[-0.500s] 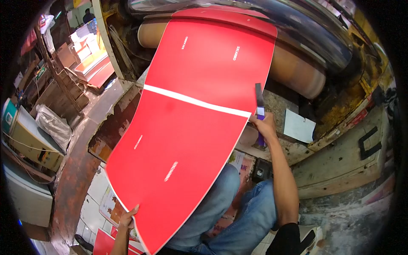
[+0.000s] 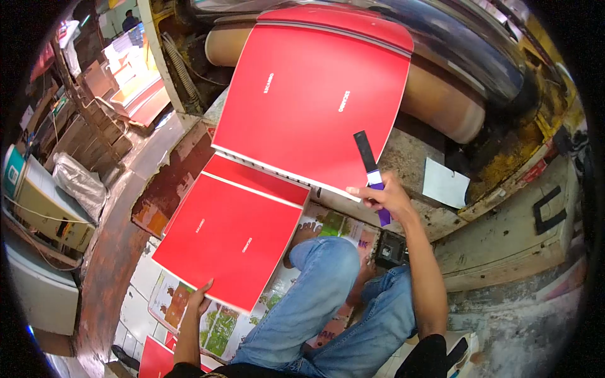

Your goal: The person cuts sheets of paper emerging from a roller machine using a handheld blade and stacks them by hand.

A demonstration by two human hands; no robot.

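A red printed sheet (image 2: 309,101) hangs from the shiny metal roller at the top, its lower edge reaching my right hand (image 2: 387,198). My right hand grips a cutter with a purple handle (image 2: 383,214) and a black tip, while its thumb and fingers pinch the sheet's lower right corner. Below, a separate red sheet (image 2: 227,236) lies over a red stack at the lower left of the hanging one. My left hand (image 2: 200,301) holds that sheet's near edge, thumb on top, other fingers partly hidden.
Brown rolls (image 2: 441,107) sit under the metal roller (image 2: 466,38). A white paper (image 2: 445,183) lies on the right ledge. My jeans-covered knees (image 2: 328,264) are bent below. A silvery bag (image 2: 80,189) and boxes stand left. Far back at upper left is a person (image 2: 130,21).
The long sheet is now parted into two. The lower piece has come down flat with my left hand; my right hand has shifted slightly left and down, and the cutter has tilted left.
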